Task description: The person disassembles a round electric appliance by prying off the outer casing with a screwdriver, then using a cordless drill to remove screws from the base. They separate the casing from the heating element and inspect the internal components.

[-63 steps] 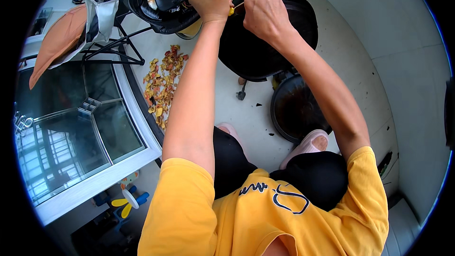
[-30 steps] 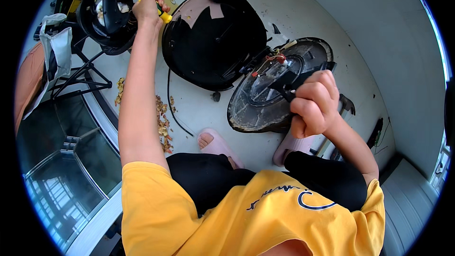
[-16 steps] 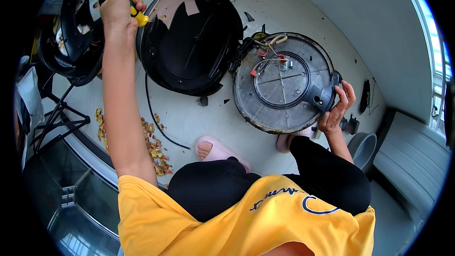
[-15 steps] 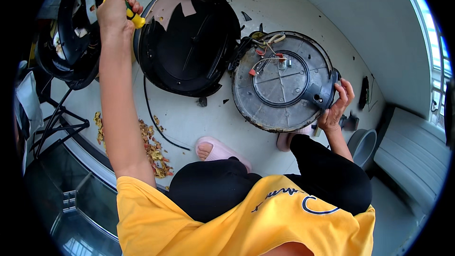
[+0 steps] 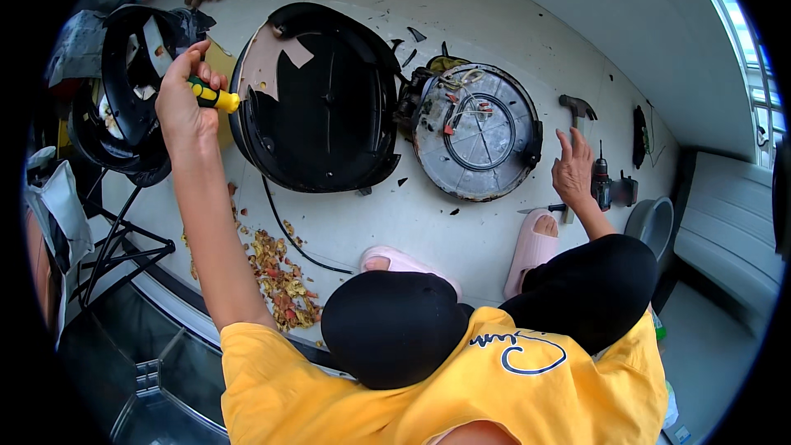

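My left hand (image 5: 183, 103) is raised at the left, its fingers closed round a screwdriver (image 5: 216, 98) with a yellow and green handle; I cannot make out its shaft. Beside it lies a big black plastic shell (image 5: 338, 107) with a broken pinkish-beige piece along its left rim. A round grey appliance part (image 5: 503, 169) rests on the floor to the shell's right, with loose wires and red connectors on it. My right hand (image 5: 574, 171) hovers off that part's right edge, fingers apart and holding nothing. Just beyond it is a hammer (image 5: 578, 105).
A cordless drill (image 5: 602, 185) and a grey basin (image 5: 651, 227) stand at the right. Black cable (image 5: 284, 227) and dry yellow-brown scraps (image 5: 280, 280) lie before the shell. At the far left, a black container (image 5: 124, 107) holds debris. Black shards (image 5: 417, 35) are scattered behind.
My right hand has let go of the round grey part, which was tilted up and now lies lower and farther off. The left hand still grips the screwdriver; the view has shifted.
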A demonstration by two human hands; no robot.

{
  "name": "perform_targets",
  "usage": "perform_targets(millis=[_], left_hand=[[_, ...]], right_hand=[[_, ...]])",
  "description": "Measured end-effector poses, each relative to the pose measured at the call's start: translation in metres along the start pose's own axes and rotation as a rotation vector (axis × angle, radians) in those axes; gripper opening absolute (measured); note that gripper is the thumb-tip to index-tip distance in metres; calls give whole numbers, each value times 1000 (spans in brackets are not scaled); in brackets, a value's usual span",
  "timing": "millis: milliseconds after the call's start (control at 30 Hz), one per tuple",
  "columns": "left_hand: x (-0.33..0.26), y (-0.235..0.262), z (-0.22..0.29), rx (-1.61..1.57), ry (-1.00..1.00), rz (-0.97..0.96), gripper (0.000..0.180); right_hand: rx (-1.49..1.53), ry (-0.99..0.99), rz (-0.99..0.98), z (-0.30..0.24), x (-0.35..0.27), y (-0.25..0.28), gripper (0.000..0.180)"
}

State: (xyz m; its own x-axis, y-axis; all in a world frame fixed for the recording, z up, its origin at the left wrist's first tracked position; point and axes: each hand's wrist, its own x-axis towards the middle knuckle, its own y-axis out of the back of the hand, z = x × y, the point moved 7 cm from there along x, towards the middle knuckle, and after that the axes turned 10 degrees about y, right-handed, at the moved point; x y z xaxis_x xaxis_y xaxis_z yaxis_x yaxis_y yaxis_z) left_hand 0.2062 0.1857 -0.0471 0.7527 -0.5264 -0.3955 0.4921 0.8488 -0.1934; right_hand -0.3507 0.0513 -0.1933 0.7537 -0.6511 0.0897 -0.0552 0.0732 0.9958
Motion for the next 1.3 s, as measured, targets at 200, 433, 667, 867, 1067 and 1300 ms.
perform_targets(millis=[200, 433, 667, 867, 1067, 1300], left_hand=[[-51, 2, 44, 23, -153, 36, 24], [-97, -1, 101, -18, -176, 20, 21], [-134, -13, 89, -237, -123, 141, 17], [-155, -2, 86, -338, -54, 340, 15], [-186, 97, 173, -433, -208, 483, 11], [-182, 208, 250, -426, -651, 545, 18]], right_hand=[[192, -91, 67, 21, 22, 6, 54], [569, -141, 236, 40, 55, -11, 35], [1181, -373, 134, 27, 42, -41, 24], [1488, -377, 13, 7, 16, -74, 20], [1633, -475, -88, -3, 5, -67, 18], [1627, -436, -113, -17, 18, -57, 16]])
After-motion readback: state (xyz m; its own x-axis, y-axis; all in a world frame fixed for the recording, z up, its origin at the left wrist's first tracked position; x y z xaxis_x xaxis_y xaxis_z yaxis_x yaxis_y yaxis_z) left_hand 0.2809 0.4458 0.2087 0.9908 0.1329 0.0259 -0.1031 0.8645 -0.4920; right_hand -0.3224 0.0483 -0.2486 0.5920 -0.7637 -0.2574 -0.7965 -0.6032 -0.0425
